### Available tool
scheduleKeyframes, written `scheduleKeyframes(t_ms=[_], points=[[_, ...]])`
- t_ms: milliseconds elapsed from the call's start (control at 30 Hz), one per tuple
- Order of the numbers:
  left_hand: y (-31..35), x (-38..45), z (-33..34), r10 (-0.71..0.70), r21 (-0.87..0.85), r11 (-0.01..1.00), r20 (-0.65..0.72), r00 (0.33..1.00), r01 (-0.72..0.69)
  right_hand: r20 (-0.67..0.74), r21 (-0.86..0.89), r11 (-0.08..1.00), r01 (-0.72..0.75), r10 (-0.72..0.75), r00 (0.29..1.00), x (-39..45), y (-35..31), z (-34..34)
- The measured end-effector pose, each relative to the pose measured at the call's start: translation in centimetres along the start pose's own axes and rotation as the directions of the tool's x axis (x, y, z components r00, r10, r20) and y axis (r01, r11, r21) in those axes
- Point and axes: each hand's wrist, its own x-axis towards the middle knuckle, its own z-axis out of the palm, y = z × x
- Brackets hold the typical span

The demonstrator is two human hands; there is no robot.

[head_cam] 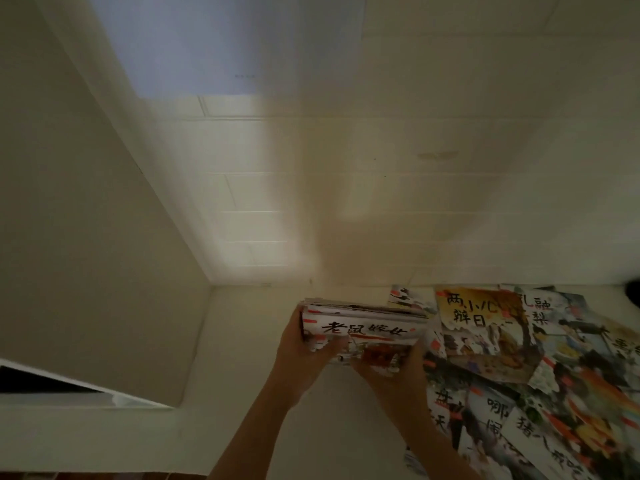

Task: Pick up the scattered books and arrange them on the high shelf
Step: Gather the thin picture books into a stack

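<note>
Glossy paper covers on the books [363, 327]; matt, smooth painted shelf [242, 341]

A pale shelf [242, 341] carries scattered, overlapping picture books [519, 358] across its right side.

Two hands: left hand [299, 355], right hand [398, 367]. One stack of books [363, 327] held between them; number of books in it can't be told, thin and blurred. One shelf [242, 341]. Loose picture books [540, 375] spread overlapping on it: at least six covers visible, exact count unclear. One dark object [633, 291] at right edge.
</note>
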Motion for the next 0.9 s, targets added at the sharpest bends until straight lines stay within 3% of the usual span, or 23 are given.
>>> scheduleKeyframes(t_ms=[100,267,433,600,767,900], points=[[0.1,0.5,0.0,0.012,0.0,1.0,-0.032,0.999,-0.012,-0.002,-0.014,1.0,0.021,-0.021,1.0,0.6,0.0,0.0],[-1.4,0.0,-0.3,-0.039,0.144,0.989,0.078,0.996,0.028,0.054,-0.187,0.982,-0.028,0.039,0.998,0.6,2.1,-0.8],[-2.6,-0.3,0.3,-0.051,0.205,0.977,-0.034,0.998,0.057,0.041,-0.183,0.982,-0.043,0.051,0.998,1.2,1.5,-0.5],[-3.4,-0.3,0.6,-0.056,0.24,0.969,-0.016,0.998,0.058,0.039,-0.202,0.977,-0.071,0.08,0.996,1.3,2.6,-0.6],[-2.4,-0.6,0.5,-0.055,0.176,0.98,-0.204,0.977,0.091,0.147,-0.173,0.984,0.041,-0.015,0.989,1.4,0.2,-1.8],[2.1,-2.7,-0.3,0.084,0.143,0.989,-0.31,0.947,-0.042,0.259,-0.138,0.98,0.145,-0.106,0.96,0.6,-4.6,-3.1]])
